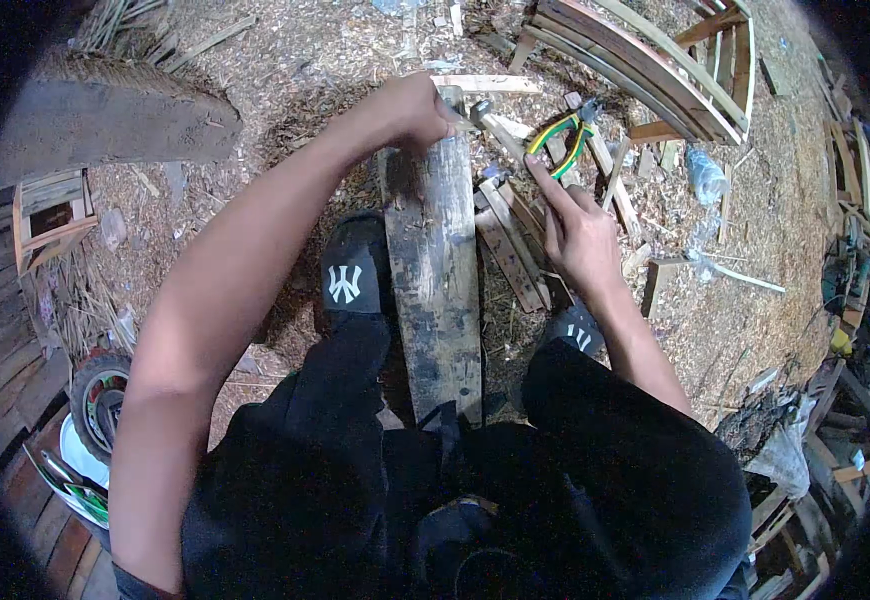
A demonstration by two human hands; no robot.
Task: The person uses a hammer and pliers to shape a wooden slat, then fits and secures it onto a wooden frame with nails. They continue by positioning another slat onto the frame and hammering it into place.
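hammer (505, 138) is at 12:30, in the right hand (583, 235): fingers wrapped on the handle, index laid out along it. left hand (423, 112) is at 12, at the far end of the worn plank (438, 270), fingers bunched and pinching a small pale piece (466, 126), too small to name. hammer head sits just beside those fingertips, so margin looks thin. to do this well i'd back the left fingertips off the striking line, bed the piece flat on solid plank, keep taps short and square; index along the handle should help aim but gives a weaker hold, so wrap it for anything heavier. surface: plank runs 12 to 6 between the person's legs, paint patchy and scuffed, probably fine to hammer on, but check it doesn't rock. ground around is shavings and chips. pliers (586, 129) with green-yellow handles lie at 1, cut wood strips (510, 245) between 1 and 2, curved slatted frame (635, 65) at 1:30, clear plastic bottle (706, 175) at 2. big grey slab (120, 130) at 10, small wooden frame (53, 215) at 9:30, wheel (90, 400) and white bucket (77, 455) around 8. scrap wood stacks along the edge, 3 to 4.
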